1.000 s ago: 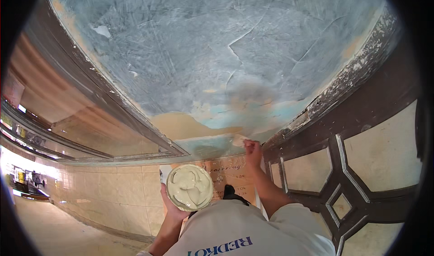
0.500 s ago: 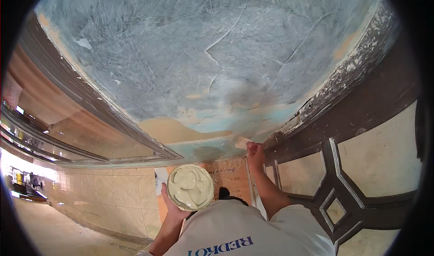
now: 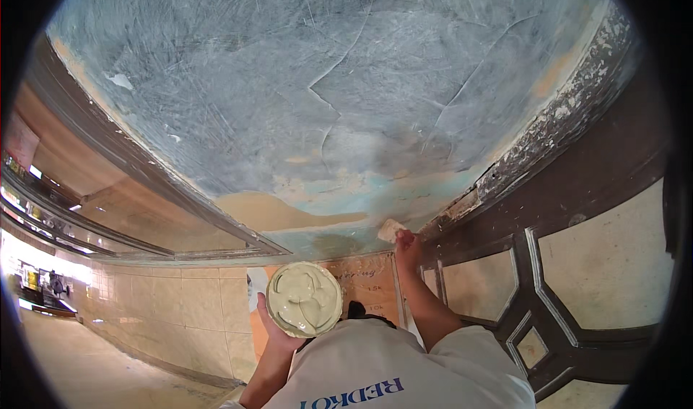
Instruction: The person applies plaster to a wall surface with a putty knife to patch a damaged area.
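In my left hand (image 3: 276,331) is a round tub (image 3: 304,299) filled with thick, pale greenish-cream paint or paste, its surface swirled. The tub is held level near my chest, with the fingers closed around its side and mostly hidden beneath it. My right hand (image 3: 408,243) is closed on a small flat tool (image 3: 390,229) with a pale, broad end; whether it is a brush or a scraper I cannot tell. That tool lies against or close to the lower right part of the wall (image 3: 346,192), which is patchy grey-blue with tan and turquoise areas.
A brown door (image 3: 498,246) with pale panels stands close on the right, beside a chipped frame edge (image 3: 556,109). On the left is a dark-framed window (image 3: 130,221). Beige tiles (image 3: 180,301) line the lower wall, and an orange printed sheet (image 3: 368,286) lies behind the tub.
The view has shifted slightly. My right hand and the flat tool have moved only a little, with the tool's broad end turned. My left hand keeps the tub in place.
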{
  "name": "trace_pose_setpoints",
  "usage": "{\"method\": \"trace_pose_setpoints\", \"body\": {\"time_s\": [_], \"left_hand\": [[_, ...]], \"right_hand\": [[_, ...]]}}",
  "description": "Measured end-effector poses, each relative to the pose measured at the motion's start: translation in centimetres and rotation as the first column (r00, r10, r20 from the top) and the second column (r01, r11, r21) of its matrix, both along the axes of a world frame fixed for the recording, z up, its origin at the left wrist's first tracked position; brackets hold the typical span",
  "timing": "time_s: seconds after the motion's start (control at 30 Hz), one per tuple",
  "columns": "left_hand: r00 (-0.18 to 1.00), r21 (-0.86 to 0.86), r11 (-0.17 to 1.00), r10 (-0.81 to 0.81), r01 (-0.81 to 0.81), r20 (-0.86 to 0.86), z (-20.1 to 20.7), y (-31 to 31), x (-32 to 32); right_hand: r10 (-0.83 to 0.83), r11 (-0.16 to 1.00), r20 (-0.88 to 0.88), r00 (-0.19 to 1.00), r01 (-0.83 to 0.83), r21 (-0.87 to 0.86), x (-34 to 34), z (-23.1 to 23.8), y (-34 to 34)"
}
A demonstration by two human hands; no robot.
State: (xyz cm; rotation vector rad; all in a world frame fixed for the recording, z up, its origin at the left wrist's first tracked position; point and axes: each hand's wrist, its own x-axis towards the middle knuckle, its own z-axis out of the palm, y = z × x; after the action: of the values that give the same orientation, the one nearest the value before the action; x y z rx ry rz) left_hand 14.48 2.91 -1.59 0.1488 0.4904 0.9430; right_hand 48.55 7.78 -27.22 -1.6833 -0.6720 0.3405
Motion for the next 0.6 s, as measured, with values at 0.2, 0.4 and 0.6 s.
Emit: {"method": "trace_pose_setpoints", "body": {"time_s": [0.2,0.4,0.6], "left_hand": [[0.999,-0.033,0.999,0.013,-0.014,-0.035,-0.7,-0.4,-0.4],[0.999,-0.035,0.999,-0.014,0.015,0.035,-0.7,-0.2,-0.8],[0.999,-0.016,1.000,0.011,-0.012,-0.032,-0.6,-0.3,-2.9]], "right_hand": [[0.293,0.914,0.131,0.947,-0.237,-0.330,-5.7,3.6,-0.5],[0.378,0.815,-0.465,0.800,-0.526,-0.242,-7.9,2.5,-1.8],[0.151,0.847,-0.877,0.456,-0.517,-0.123,-11.5,1.8,-3.4]]}}
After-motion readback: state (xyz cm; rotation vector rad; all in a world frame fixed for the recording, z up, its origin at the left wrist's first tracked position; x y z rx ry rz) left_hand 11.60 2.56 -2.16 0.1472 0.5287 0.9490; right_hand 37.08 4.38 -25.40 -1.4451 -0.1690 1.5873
